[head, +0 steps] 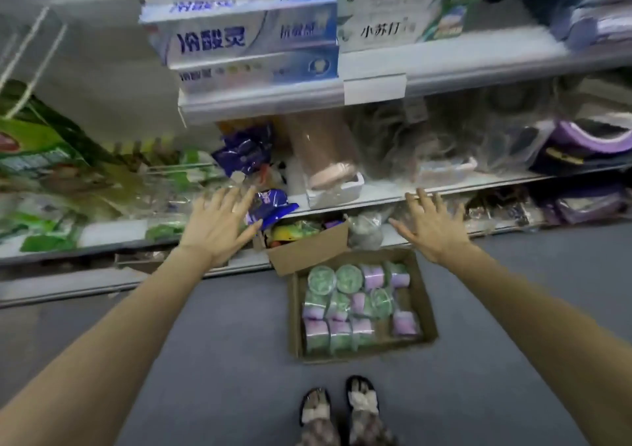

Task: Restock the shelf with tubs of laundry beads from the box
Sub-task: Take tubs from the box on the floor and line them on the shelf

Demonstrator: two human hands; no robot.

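While both arms reach toward a crowded store shelf point(376, 196), a person stands over an open cardboard box point(294, 322) on the grey floor point(222, 343), at 12 o'clock from the sandalled feet point(342, 408). Green and purple tubs of laundry beads point(349, 277) lie packed inside it. The left hand point(219, 221), at 10 o'clock from the box, and the right hand point(432, 225), at 1 o'clock, hover with fingers spread, gripping nothing. Toothpaste cartons point(246, 45) are stacked higher up; the blurred goods beneath appear to be bagged.
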